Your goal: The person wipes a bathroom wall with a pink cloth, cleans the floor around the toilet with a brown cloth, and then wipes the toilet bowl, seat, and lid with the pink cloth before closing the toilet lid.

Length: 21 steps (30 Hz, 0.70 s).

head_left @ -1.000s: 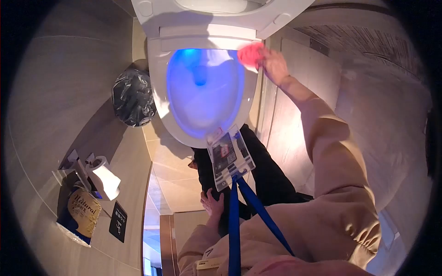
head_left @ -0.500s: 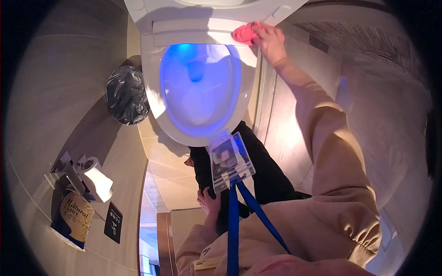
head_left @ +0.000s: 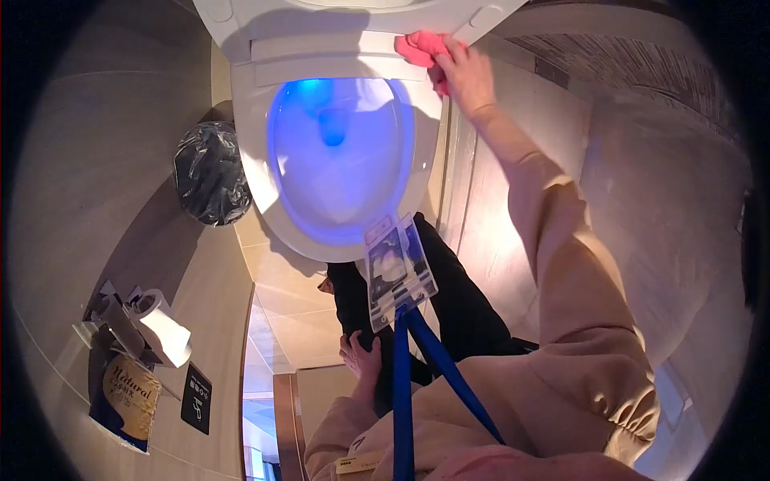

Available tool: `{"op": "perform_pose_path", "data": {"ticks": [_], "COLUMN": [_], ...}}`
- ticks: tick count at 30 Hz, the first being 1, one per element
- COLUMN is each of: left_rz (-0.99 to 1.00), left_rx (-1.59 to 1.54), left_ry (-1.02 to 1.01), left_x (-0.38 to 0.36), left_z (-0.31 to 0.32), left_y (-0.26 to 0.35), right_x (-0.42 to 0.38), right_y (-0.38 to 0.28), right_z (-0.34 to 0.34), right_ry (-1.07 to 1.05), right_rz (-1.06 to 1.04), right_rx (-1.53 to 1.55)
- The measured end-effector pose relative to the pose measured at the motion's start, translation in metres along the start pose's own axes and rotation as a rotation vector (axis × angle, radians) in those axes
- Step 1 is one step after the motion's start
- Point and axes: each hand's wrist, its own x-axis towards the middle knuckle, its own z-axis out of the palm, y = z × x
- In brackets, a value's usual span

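Note:
My right hand (head_left: 469,78) is closed on a pink cloth (head_left: 420,49). The cloth is bunched, and a fold of it hangs below my fingers. It lies against the right rear of the white toilet (head_left: 417,172), near the right end of the raised strip (head_left: 321,58) behind the bowl. Blue light fills the bowl (head_left: 345,176), with a darker drain hole at its back. Against my black-trousered leg rests my left hand (head_left: 361,357), its fingers apart and holding nothing.
A bin lined with a black bag (head_left: 212,172) stands left of the toilet. On the left wall are a toilet roll (head_left: 164,333), a "Natural" tissue pack (head_left: 127,399) and a black sign (head_left: 196,398). A pouch (head_left: 399,274) on a blue lanyard hangs before me.
My right hand has moved the pink cloth slightly toward the back of the toilet, and the cloth's folds have shifted. The whole view has shifted a little. My left hand stays on my leg.

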Motion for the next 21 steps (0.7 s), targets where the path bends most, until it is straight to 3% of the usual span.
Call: {"op": "perform_pose_path", "data": {"ticks": [1, 3, 5, 7, 9, 11, 13, 16, 20, 21], "left_rz": [0.001, -0.029, -0.033, -0.009, 0.001, 0.008, 0.103, 0.117, 0.091, 0.109], "left_rx": [-0.003, -0.018, -0.055, 0.036, 0.056, 0.087, 0.074, 0.04, 0.035, 0.006], "left_ry": [0.016, 0.003, -0.012, 0.045, 0.042, 0.038, 0.051, 0.054, 0.023, 0.029], "left_x": [-0.001, -0.002, 0.001, 0.0, 0.003, 0.005, 0.007, 0.009, 0.011, 0.015], "left_z": [0.001, 0.001, 0.004, 0.006, 0.009, 0.01, 0.009, 0.003, 0.009, 0.026], "left_y": [-0.001, -0.005, -0.002, -0.003, -0.006, -0.012, -0.018, -0.017, -0.029, -0.045], "right_x": [-0.001, -0.001, -0.003, -0.005, 0.004, 0.025, 0.038, 0.017, -0.059, -0.069], "right_y": [-0.009, -0.029, -0.025, -0.029, -0.027, -0.02, -0.014, -0.024, -0.025, -0.018], "right_z": [0.003, -0.002, -0.004, -0.027, -0.034, -0.038, -0.023, 0.014, 0.057, 0.053], "right_ry": [-0.001, 0.052, 0.165, -0.02, 0.096, 0.563, 0.621, 0.395, -0.003, 0.002], "right_rz": [0.0, 0.228, 0.193, 0.648, 0.734, 0.775, 0.914, 0.979, 1.287, 1.287], "right_rx": [0.003, 0.267, 0.316, 0.683, 0.713, 0.724, 0.751, 0.642, 0.694, 0.693]}}
